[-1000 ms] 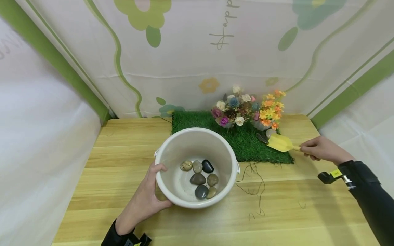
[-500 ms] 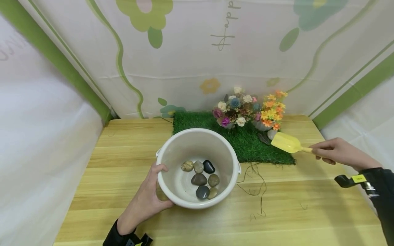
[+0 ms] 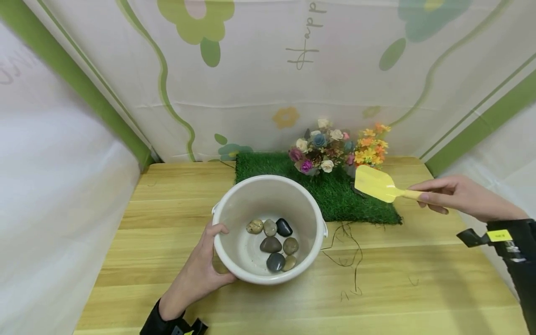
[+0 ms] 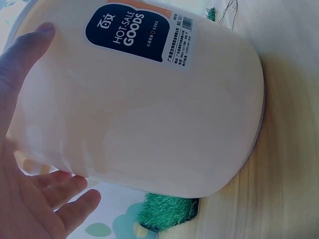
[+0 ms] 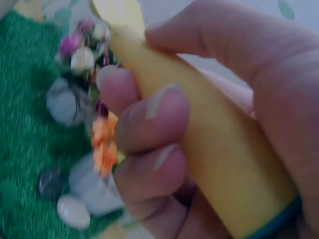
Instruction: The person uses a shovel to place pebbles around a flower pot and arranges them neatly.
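My right hand point(image 3: 456, 195) grips the handle of a yellow toy shovel point(image 3: 374, 183), its blade raised above the right end of the turf mat. In the right wrist view the fingers curl round the yellow handle point(image 5: 214, 129). A pale stone point(image 5: 74, 211) and a dark stone point(image 5: 51, 182) lie on the mat by the flower pot; the blade mostly hides them in the head view. With the left hand point(image 3: 205, 260) I hold the rim of a white bucket point(image 3: 268, 278), thumb outside. Several smooth stones point(image 3: 271, 244) rest on the bucket's bottom.
A green turf mat point(image 3: 343, 204) lies behind the bucket on the wooden table point(image 3: 176, 209). Two pots of artificial flowers, mixed roses point(image 3: 320, 144) and orange-yellow blossoms point(image 3: 370, 146), stand on its back part. Loose dark strands point(image 3: 345, 246) lie right of the bucket. Cloth walls enclose the table.
My right hand first drew the shovel rightward, away from the two stones, then lifted it and brought the blade back left over them. The left hand and bucket stayed put.
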Motion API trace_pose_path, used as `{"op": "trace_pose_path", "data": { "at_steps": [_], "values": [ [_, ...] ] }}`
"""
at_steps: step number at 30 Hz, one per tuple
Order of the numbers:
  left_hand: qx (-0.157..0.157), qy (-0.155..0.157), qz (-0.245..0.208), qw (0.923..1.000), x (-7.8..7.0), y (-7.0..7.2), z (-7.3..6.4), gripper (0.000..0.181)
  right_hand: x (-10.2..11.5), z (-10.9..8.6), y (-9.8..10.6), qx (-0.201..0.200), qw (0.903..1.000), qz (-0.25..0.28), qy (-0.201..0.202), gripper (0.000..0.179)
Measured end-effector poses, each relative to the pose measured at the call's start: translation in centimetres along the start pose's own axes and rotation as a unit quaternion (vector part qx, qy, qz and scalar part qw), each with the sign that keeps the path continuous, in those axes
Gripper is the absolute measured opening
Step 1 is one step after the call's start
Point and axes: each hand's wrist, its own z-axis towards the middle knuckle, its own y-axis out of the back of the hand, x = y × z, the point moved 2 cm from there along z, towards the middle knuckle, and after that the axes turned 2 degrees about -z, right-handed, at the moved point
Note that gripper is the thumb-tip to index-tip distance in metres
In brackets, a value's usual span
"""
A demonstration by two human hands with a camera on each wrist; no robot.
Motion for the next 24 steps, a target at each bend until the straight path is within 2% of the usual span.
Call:
{"op": "trace_pose_path", "data": {
  "at_steps": [7, 15, 19, 24],
  "values": [
    [0.007, 0.015, -0.007, 0.9998, 0.1, 0.0, -0.1, 0.083, 4.6, 3.2, -0.4, -0.01, 0.9985, -0.046, 0.029, 0.031],
    [0.008, 0.023, -0.006, 0.9997, 0.2, 0.0, -0.1, 0.084, 9.1, 7.3, -2.0, 0.069, 0.9916, -0.061, 0.09, 0.034],
    [0.009, 0.024, -0.002, 0.9997, 0.2, 0.0, 0.0, 0.084, 10.5, 8.8, -2.3, 0.089, 0.9873, -0.078, 0.106, 0.033],
    [0.007, 0.019, 0.001, 0.9998, 0.2, 0.0, -0.1, 0.084, 12.3, 10.4, -2.9, 0.107, 0.9791, -0.094, 0.145, 0.031]
  ]
}}
